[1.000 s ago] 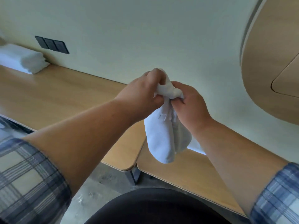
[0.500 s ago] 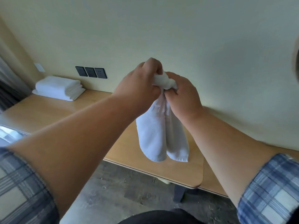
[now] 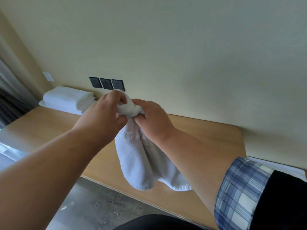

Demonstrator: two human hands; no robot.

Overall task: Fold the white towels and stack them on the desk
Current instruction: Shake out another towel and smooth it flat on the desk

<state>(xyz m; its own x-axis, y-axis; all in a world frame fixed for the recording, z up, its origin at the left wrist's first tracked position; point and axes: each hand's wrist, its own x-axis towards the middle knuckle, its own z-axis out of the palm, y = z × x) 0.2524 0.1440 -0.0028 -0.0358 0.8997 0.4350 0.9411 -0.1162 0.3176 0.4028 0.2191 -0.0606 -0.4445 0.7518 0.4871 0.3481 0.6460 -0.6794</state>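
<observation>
A white towel (image 3: pixel 137 160) hangs bunched in the air above the wooden desk (image 3: pixel 207 138). My left hand (image 3: pixel 106 115) and my right hand (image 3: pixel 152 120) both grip its gathered top edge, close together, fingers closed on the cloth. The towel's lower end droops in two lobes over the desk's front edge. A stack of folded white towels (image 3: pixel 68 100) rests at the desk's far left against the wall.
Three dark wall sockets (image 3: pixel 106 83) sit just above the desk behind my hands. A curtain (image 3: pixel 10 90) hangs at the far left. Grey concrete floor (image 3: pixel 93 205) lies below the desk's front edge. A white surface (image 3: pixel 275 166) shows beyond the desk's right end.
My view has swung left, so the folded stack now sits nearer the centre. Both hands have kept their hold on the towel and have lowered towards the desk.
</observation>
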